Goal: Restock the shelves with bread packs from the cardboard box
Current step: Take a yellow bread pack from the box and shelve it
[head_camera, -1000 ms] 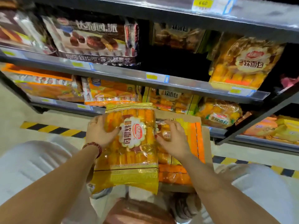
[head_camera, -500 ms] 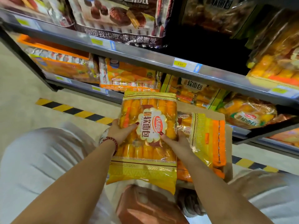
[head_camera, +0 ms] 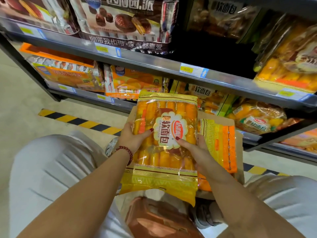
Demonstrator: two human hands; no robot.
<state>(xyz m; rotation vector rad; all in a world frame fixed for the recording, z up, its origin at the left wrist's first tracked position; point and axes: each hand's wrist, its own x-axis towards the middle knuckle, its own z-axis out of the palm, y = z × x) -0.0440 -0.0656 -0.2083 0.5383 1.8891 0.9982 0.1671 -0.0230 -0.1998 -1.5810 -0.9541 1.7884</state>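
Observation:
A yellow-and-orange bread pack (head_camera: pixel 164 162) with a white scalloped label is held flat in front of me, above the cardboard box (head_camera: pixel 238 145). My left hand (head_camera: pixel 133 137) grips its left edge, thumb on top. My right hand (head_camera: pixel 193 146) grips its right side, thumb on the label. A second bread pack (head_camera: pixel 221 143) stands on edge in the box to the right. The shelf rail (head_camera: pixel 154 63) runs just beyond; the dark gap (head_camera: pixel 211 54) above it holds no packs at the front.
Similar bread packs (head_camera: pixel 257 117) fill the lower shelf, orange cake boxes (head_camera: pixel 68 74) to the left, chocolate pie bags (head_camera: pixel 127 23) above. Yellow-black floor tape (head_camera: pixel 80 121) lines the shelf base. My knees in light trousers (head_camera: pixel 48 169) flank the box; a brown object (head_camera: pixel 154 220) lies below.
The view has dropped and closed in on the shelves. The pack has turned slightly in my hands and now sits flatter; both hands still hold it.

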